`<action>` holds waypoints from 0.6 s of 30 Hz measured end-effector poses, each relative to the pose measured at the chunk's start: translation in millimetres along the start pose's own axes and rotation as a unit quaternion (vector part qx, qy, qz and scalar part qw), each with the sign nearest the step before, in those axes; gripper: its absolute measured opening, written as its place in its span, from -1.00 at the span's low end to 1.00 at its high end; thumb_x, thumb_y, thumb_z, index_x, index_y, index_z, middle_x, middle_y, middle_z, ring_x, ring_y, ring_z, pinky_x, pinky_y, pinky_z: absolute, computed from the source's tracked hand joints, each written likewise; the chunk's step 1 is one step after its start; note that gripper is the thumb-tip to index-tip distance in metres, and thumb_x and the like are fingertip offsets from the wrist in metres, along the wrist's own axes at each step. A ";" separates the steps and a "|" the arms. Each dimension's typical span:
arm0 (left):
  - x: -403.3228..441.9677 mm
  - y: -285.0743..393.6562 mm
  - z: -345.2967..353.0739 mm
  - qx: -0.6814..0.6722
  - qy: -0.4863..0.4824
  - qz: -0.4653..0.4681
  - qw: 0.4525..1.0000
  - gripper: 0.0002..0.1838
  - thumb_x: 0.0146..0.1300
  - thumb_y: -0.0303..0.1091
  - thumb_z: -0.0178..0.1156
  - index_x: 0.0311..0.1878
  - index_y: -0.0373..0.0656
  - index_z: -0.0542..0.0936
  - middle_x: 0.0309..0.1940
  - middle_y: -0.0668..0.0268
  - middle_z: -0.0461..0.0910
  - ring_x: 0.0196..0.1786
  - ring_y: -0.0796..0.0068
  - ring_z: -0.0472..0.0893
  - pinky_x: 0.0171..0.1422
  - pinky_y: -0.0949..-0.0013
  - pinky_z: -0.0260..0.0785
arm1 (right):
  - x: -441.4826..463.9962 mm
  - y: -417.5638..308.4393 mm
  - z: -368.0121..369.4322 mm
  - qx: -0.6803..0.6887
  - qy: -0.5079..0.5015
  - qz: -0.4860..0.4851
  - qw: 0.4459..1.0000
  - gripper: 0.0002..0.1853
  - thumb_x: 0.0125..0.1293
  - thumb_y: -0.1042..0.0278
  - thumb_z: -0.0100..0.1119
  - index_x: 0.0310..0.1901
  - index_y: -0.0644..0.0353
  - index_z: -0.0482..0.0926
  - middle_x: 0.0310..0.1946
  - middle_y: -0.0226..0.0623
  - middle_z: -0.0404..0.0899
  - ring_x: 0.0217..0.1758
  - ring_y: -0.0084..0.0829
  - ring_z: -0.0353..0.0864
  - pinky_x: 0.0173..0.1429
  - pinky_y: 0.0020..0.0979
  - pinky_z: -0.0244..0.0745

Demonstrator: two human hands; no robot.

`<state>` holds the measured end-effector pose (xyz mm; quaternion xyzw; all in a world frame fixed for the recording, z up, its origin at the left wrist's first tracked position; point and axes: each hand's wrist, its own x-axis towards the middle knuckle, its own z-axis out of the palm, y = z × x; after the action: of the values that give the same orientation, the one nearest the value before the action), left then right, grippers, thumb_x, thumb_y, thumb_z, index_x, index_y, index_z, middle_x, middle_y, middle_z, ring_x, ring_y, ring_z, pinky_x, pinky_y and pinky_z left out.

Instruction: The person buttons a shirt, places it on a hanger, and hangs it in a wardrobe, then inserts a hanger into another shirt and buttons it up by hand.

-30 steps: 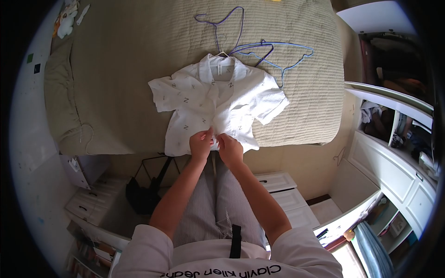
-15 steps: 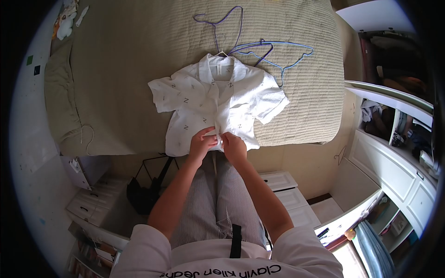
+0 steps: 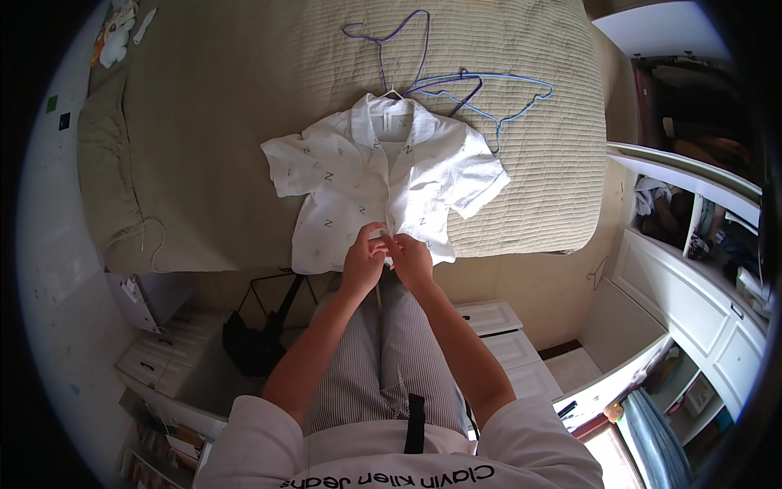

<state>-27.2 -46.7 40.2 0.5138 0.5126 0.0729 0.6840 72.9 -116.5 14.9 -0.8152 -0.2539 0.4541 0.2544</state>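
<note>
A white short-sleeved shirt [image 3: 334,183] with small dark letter marks lies spread on the bed [image 3: 212,138], its collar pointing away from me. A hanger's hook shows at the collar opening. Both hands meet at the shirt's lower front edge. My left hand [image 3: 364,259] has its fingers bent around the front edge, close to the other hand. My right hand [image 3: 410,257] pinches the white fabric there. The fingertips of both hands nearly touch, and what lies between them is too small to make out.
Beyond the collar lie a purple hanger [image 3: 380,41] and a blue hanger [image 3: 529,79]. Open cabinets [image 3: 700,204] with clothes stand at the right. A black bag [image 3: 248,346] is below the bed's edge at left. White drawers [image 3: 505,350] stand at lower right.
My left hand first moved slightly off the front edge with its fingers spread, then came back in against my right hand. My right hand has shifted slightly right. The shirt has barely moved.
</note>
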 end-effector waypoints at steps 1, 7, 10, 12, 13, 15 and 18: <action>0.0 -1.4 1.4 -0.036 0.003 0.002 0.999 -0.52 0.10 -0.69 -0.11 0.15 -0.29 0.33 -0.18 0.01 0.65 -0.10 0.29 0.67 0.05 0.38 0.46 | 1.5 4.5 3.4 0.009 0.008 0.002 1.000 -0.55 0.39 0.01 -0.03 -0.32 0.30 0.60 -0.56 -0.21 0.64 -0.58 -0.39 0.61 -0.42 -0.39 0.45; 3.1 -11.5 -0.4 -0.119 0.023 0.021 0.992 -0.55 0.14 -0.69 -0.09 0.15 -0.32 0.31 -0.17 0.00 0.65 -0.12 0.31 0.67 0.06 0.39 0.47 | 1.9 5.8 11.1 -0.025 0.065 -0.031 0.997 -0.62 0.38 0.12 0.02 -0.42 0.27 0.58 -0.66 -0.20 0.56 -0.63 -0.31 0.57 -0.47 -0.33 0.41; 3.4 -8.0 -4.1 -0.129 0.027 0.011 0.991 -0.59 0.17 -0.65 -0.02 0.14 -0.34 0.33 -0.19 0.00 0.65 -0.14 0.34 0.67 0.04 0.40 0.48 | 0.2 2.9 9.4 0.004 0.080 -0.036 0.996 -0.65 0.37 0.18 0.05 -0.48 0.27 0.56 -0.70 -0.21 0.53 -0.64 -0.29 0.55 -0.48 -0.31 0.38; 3.6 -4.8 -6.2 -0.121 0.026 0.007 0.992 -0.61 0.18 -0.61 0.07 0.11 -0.35 0.35 -0.21 0.02 0.66 -0.15 0.36 0.67 0.02 0.41 0.49 | -1.1 1.1 9.4 0.028 0.101 -0.034 0.994 -0.66 0.35 0.21 0.07 -0.50 0.27 0.54 -0.71 -0.22 0.52 -0.65 -0.28 0.54 -0.49 -0.30 0.37; 4.2 -3.8 -6.7 -0.108 0.026 0.008 0.994 -0.61 0.18 -0.59 0.12 0.10 -0.35 0.36 -0.22 0.02 0.66 -0.15 0.37 0.67 0.01 0.42 0.49 | -1.5 0.7 8.7 0.029 0.103 -0.042 0.993 -0.67 0.35 0.23 0.07 -0.50 0.28 0.53 -0.70 -0.20 0.52 -0.64 -0.26 0.54 -0.48 -0.29 0.37; 4.8 -2.2 -7.0 -0.090 0.031 0.007 0.995 -0.61 0.16 -0.54 0.21 0.06 -0.36 0.40 -0.25 0.06 0.67 -0.17 0.39 0.67 -0.02 0.43 0.50 | -2.8 -0.3 7.1 0.029 0.105 -0.057 0.992 -0.69 0.35 0.26 0.07 -0.50 0.29 0.52 -0.69 -0.16 0.52 -0.62 -0.21 0.54 -0.46 -0.27 0.37; 5.3 -1.8 -6.4 -0.081 0.048 0.000 0.996 -0.62 0.12 -0.52 0.28 0.01 -0.35 0.45 -0.31 0.13 0.67 -0.22 0.44 0.66 -0.06 0.44 0.50 | -4.7 -1.9 5.9 0.024 0.103 -0.093 0.990 -0.72 0.36 0.28 0.04 -0.45 0.30 0.50 -0.65 -0.07 0.50 -0.59 -0.10 0.52 -0.45 -0.24 0.36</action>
<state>-30.5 -40.1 35.8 0.4524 0.5372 0.1389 0.6981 65.3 -117.1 16.3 -0.8242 -0.2895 0.3482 0.3400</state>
